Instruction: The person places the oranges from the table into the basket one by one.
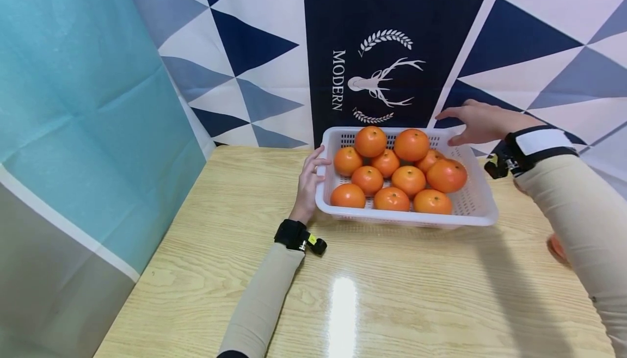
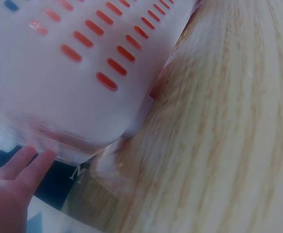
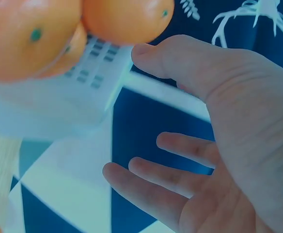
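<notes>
A white plastic basket [image 1: 480,219] with slotted walls stands on the table and holds several oranges [image 1: 409,180], some stacked on others. At its left end is my left hand [image 1: 308,181], its fingertips touching the rim. In the left wrist view, two fairly straight fingers [image 2: 32,167] meet the basket wall [image 2: 83,114]; the other fingers are out of sight. My right hand [image 1: 477,123] is raised by the basket's back right corner, fingers spread and nothing held. The right wrist view shows its thumb [image 3: 175,58] close to the rim; whether they touch, I cannot tell.
Partly hidden under my right sleeve, an orange-coloured round thing [image 1: 557,249] lies on the wooden table [image 1: 235,227]. A patterned cloth [image 1: 264,48] hangs directly behind the basket, and a light blue cloth [image 1: 88,102] covers the left side.
</notes>
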`<state>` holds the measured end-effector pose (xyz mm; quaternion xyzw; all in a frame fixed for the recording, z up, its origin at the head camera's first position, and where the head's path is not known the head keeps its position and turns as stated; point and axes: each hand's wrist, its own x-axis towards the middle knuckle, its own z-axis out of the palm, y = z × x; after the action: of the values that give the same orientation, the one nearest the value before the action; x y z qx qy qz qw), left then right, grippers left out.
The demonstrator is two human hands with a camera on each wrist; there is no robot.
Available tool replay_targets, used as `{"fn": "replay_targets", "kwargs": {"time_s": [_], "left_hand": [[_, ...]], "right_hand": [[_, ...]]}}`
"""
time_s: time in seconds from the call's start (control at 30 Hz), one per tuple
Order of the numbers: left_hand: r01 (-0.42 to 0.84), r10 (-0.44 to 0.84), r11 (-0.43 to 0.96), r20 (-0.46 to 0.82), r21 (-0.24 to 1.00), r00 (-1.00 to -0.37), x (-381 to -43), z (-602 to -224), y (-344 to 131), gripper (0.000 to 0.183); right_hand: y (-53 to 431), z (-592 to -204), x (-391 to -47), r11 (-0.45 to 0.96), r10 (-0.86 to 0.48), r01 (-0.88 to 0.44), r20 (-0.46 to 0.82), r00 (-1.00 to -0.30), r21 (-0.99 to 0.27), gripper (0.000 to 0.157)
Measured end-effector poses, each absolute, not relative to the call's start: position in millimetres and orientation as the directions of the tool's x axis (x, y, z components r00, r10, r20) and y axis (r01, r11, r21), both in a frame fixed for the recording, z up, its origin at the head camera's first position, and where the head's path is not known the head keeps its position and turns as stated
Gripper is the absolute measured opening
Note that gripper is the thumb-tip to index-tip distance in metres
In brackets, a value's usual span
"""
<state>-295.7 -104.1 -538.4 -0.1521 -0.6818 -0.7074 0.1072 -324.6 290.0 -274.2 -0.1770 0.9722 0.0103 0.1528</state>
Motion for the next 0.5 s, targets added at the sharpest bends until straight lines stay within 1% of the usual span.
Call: {"fn": "replay_targets", "kwargs": {"time_s": [0.27,0.5], "left_hand": [[0.355,0.051,-0.052,0.358,0.933,-0.932,-294.7,-538.9,-104.3,0.045],[0.358,0.045,-0.059,0.361,0.932,-0.931,-295.7,-541.6,-107.7,0.044]], "right_hand": [[328.1,-285.4,-317.1,0.951,-0.302,-0.307,-0.305,-0.903,-0.030,0.074],[360.8,-296.0,-312.1,0.940,-0.333,-0.342,-0.279,-0.901,-0.018,0.070]]}}
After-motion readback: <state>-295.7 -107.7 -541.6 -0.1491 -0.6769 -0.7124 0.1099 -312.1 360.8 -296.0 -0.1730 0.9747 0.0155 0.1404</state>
